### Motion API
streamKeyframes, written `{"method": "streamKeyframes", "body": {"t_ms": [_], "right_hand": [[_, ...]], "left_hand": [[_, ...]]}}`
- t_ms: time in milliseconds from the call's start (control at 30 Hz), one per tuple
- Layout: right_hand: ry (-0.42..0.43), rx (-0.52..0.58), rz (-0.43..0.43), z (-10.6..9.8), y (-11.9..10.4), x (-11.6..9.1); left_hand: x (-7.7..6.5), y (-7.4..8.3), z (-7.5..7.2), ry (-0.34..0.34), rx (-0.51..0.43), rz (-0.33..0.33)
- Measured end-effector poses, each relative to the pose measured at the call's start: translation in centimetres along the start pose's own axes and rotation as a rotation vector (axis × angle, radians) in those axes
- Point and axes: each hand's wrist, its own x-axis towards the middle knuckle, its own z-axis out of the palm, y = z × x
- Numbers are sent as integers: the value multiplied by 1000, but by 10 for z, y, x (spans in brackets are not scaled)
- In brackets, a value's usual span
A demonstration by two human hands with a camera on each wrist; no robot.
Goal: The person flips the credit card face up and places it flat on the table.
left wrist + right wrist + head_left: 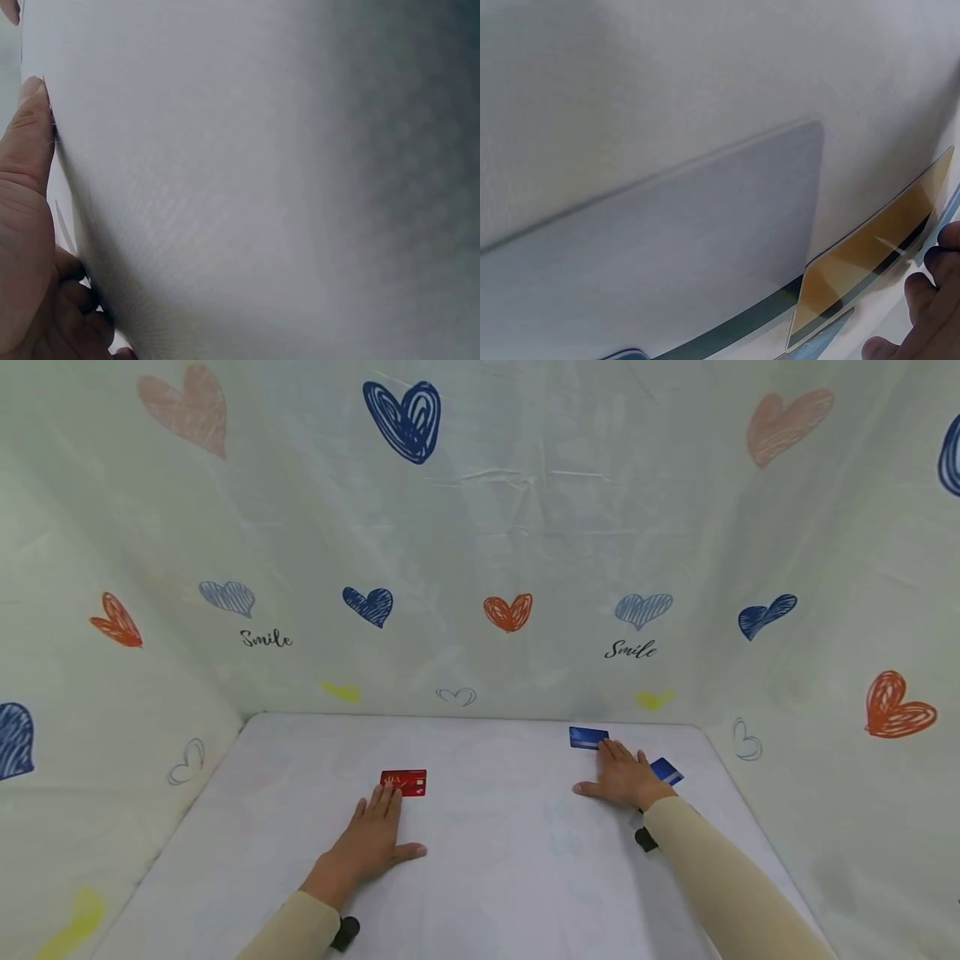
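Observation:
A red card (pixel 412 782) with gold lettering lies on the white table. The straight fingers of my left hand (pixel 367 843) rest on its near edge, thumb spread to the right. Over at the right, a blue card (pixel 582 737) lies near the table's back edge. My right hand (pixel 626 775) lies flat with its fingertips at that card's right corner. A second blue card (pixel 666 770) sticks out beside the right hand, partly hidden by it. In the right wrist view, a gold card (pixel 877 247) and a pale card (pixel 727 202) with a dark stripe lie below the hand.
The white table (pixel 495 852) ends at a pale curtain (pixel 465 535) printed with hearts, which hangs behind it and along both sides. Small black devices (pixel 346 933) are worn at both wrists.

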Motion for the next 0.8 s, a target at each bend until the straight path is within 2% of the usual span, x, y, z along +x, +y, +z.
{"method": "streamKeyframes", "body": {"t_ms": [333,600,800], "right_hand": [[-14,-3,-26,-2,-3,-6],[-10,-14,-47,2,-16,-12],[19,-38,-107,13,-33,-16]], "left_hand": [[0,1,0,-6,4,-11],[-3,1,-3,8,-14,12],[-3,0,-1,2,-26,20]]}}
